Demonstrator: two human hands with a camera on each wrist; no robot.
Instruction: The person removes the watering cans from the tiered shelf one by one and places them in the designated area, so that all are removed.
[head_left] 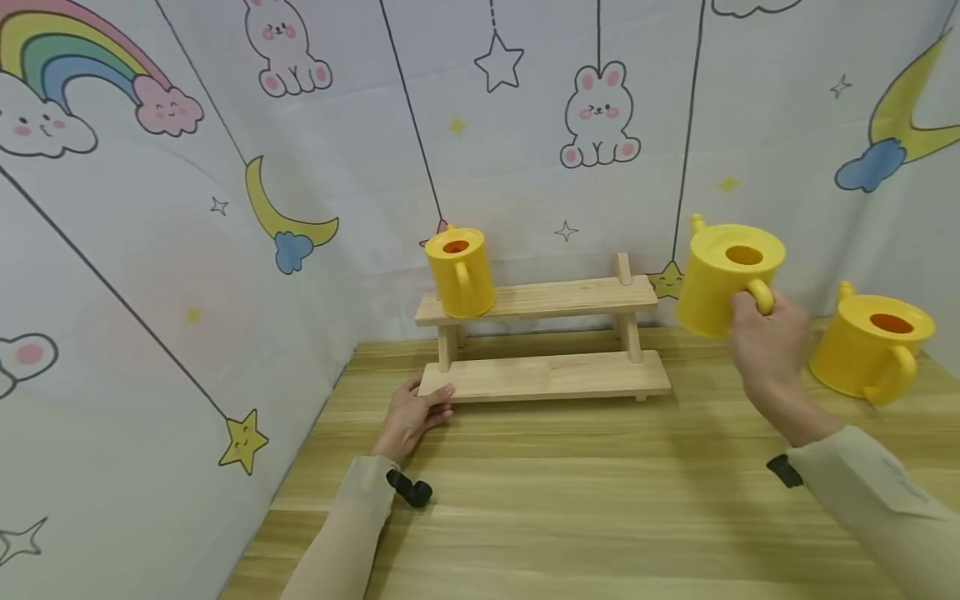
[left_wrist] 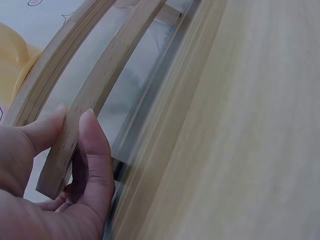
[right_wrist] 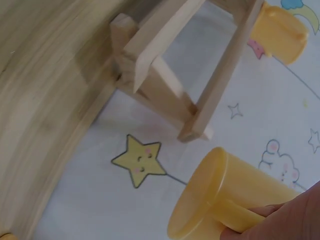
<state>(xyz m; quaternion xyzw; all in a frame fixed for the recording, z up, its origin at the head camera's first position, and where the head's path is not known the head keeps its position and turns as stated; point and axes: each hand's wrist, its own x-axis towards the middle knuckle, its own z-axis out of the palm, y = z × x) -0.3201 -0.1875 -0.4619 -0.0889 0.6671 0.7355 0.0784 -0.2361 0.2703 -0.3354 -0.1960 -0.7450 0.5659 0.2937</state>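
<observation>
A two-tier wooden shelf [head_left: 555, 377] stands at the back of the table. My left hand [head_left: 411, 414] grips the left end of its lower board [left_wrist: 80, 125], thumb on top and fingers below. To the right of the shelf, my right hand [head_left: 772, 342] holds a yellow watering can [head_left: 716, 279] up in the air by its handle, the can's base [right_wrist: 197, 195] showing in the right wrist view. Another yellow watering can [head_left: 467, 279] sits on the left end of the upper board. A third yellow watering can [head_left: 855, 350] stands on the table at the right.
The wood-grain table [head_left: 540, 500] runs back to a white cloth backdrop [head_left: 510, 167] printed with rabbits, stars and moons. More of the cloth rises along the table's left edge. A wooden upright [head_left: 624, 268] sticks up behind the upper board's right end.
</observation>
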